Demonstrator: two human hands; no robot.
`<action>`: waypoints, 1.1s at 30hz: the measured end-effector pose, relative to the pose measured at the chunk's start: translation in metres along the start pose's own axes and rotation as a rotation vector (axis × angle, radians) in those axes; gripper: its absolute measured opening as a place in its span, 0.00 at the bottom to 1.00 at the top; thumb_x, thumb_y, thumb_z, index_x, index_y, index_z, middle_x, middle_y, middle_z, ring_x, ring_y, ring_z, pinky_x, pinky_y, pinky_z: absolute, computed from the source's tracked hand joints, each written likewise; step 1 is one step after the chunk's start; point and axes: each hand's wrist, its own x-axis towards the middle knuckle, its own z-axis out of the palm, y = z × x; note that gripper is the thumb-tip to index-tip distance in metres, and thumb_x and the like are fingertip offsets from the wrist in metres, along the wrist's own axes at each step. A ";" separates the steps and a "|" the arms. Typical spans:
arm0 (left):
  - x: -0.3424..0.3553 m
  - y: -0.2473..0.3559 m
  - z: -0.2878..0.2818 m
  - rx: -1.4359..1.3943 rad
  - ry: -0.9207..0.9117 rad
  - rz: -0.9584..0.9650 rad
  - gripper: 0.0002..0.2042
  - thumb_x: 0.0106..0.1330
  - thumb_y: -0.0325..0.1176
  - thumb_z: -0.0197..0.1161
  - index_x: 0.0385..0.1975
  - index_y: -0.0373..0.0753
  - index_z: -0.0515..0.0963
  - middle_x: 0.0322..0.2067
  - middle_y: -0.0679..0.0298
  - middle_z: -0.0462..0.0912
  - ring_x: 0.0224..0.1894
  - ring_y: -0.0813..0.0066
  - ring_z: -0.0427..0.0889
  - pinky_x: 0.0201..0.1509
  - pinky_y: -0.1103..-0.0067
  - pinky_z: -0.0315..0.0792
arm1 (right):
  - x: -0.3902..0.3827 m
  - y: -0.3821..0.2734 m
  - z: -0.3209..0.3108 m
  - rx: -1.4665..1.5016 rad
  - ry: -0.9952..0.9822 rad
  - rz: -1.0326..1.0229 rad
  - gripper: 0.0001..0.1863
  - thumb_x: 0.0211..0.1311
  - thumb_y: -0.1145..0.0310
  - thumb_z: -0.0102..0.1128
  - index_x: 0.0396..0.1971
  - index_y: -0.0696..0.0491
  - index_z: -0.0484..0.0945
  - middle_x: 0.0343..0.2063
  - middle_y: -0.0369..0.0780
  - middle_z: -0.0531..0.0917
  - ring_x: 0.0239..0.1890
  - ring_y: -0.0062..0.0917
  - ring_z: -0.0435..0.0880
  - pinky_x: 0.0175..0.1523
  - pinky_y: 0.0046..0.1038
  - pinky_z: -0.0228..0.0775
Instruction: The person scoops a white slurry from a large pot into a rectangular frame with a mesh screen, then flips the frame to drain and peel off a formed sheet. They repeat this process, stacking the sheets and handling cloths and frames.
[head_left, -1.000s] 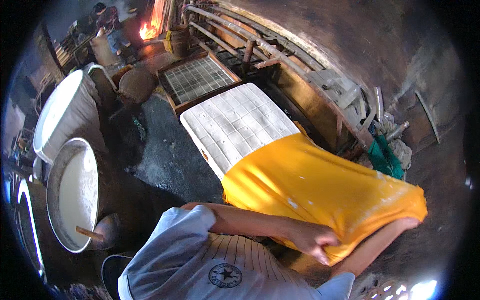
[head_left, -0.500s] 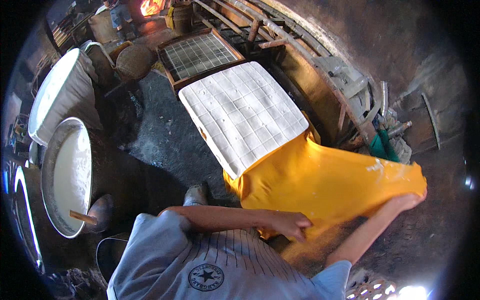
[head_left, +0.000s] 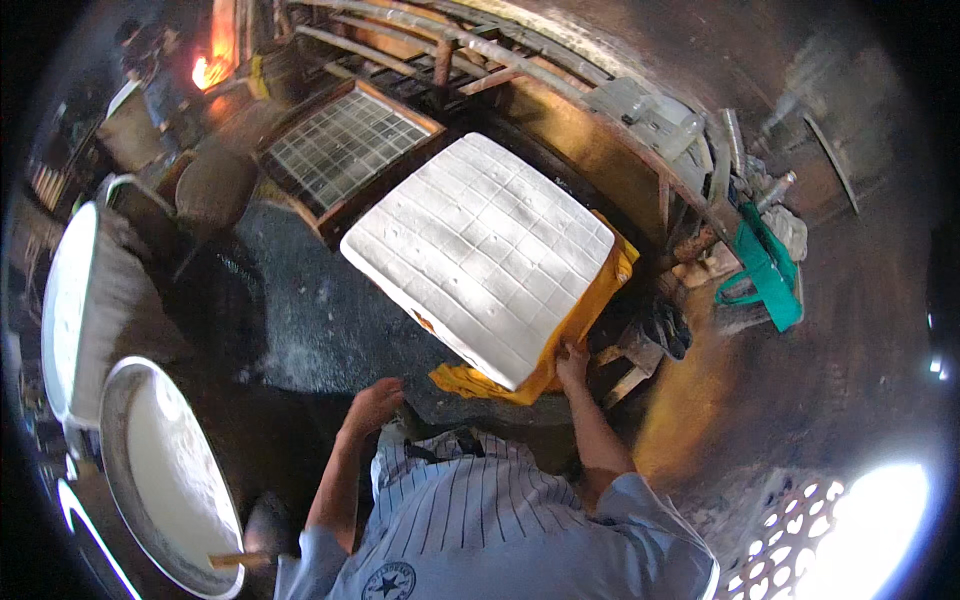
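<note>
A white gridded slab (head_left: 477,250) with rounded corners lies in front of me, a small brown patch on its left edge. The yellow cloth (head_left: 450,382) is bunched beneath it and shows along its near and right edges. My right hand (head_left: 568,362) grips the cloth at the slab's near right side, fingers partly hidden. My left hand (head_left: 376,405) hangs off the slab's near left, empty, its fingers loosely bent and apart.
A framed grid tray (head_left: 343,150) lies behind the slab. Large metal vats (head_left: 160,450) stand left, one holding whitish liquid. Pipes (head_left: 510,70), green cloth (head_left: 760,280) and clutter line the right. A person (head_left: 160,90) works near a fire (head_left: 208,70) at back left.
The spread yellow cloth has been drawn from the right front to under and beside the slab. My left hand has let go and moved left; my right hand has moved in beside the slab.
</note>
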 end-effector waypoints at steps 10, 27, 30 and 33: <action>-0.007 -0.095 -0.196 -0.454 0.440 -0.182 0.14 0.63 0.36 0.58 0.43 0.34 0.76 0.33 0.66 0.79 0.32 0.77 0.77 0.35 0.82 0.70 | -0.085 0.067 -0.095 -0.194 -0.139 0.352 0.10 0.59 0.62 0.56 0.36 0.52 0.78 0.29 0.46 0.81 0.34 0.42 0.80 0.42 0.39 0.71; 0.259 0.098 -0.082 1.117 0.251 0.552 0.29 0.67 0.44 0.49 0.67 0.48 0.55 0.69 0.61 0.49 0.71 0.53 0.44 0.69 0.51 0.43 | 0.096 -0.366 -0.102 0.121 -0.022 -0.498 0.33 0.62 0.53 0.51 0.67 0.38 0.54 0.70 0.37 0.49 0.71 0.41 0.45 0.66 0.61 0.37; 0.254 0.091 -0.096 0.997 0.135 0.587 0.27 0.68 0.43 0.47 0.67 0.47 0.54 0.69 0.59 0.49 0.72 0.52 0.42 0.69 0.50 0.40 | 0.091 -0.388 -0.080 0.124 -0.031 -0.538 0.34 0.60 0.52 0.53 0.67 0.36 0.56 0.70 0.38 0.50 0.71 0.43 0.45 0.65 0.62 0.37; 0.254 0.090 -0.111 0.877 0.273 0.529 0.27 0.69 0.42 0.47 0.68 0.46 0.54 0.69 0.59 0.50 0.71 0.52 0.43 0.69 0.51 0.40 | 0.064 -0.384 -0.035 0.131 -0.038 -0.574 0.33 0.60 0.51 0.53 0.66 0.35 0.57 0.69 0.38 0.52 0.71 0.43 0.45 0.66 0.62 0.31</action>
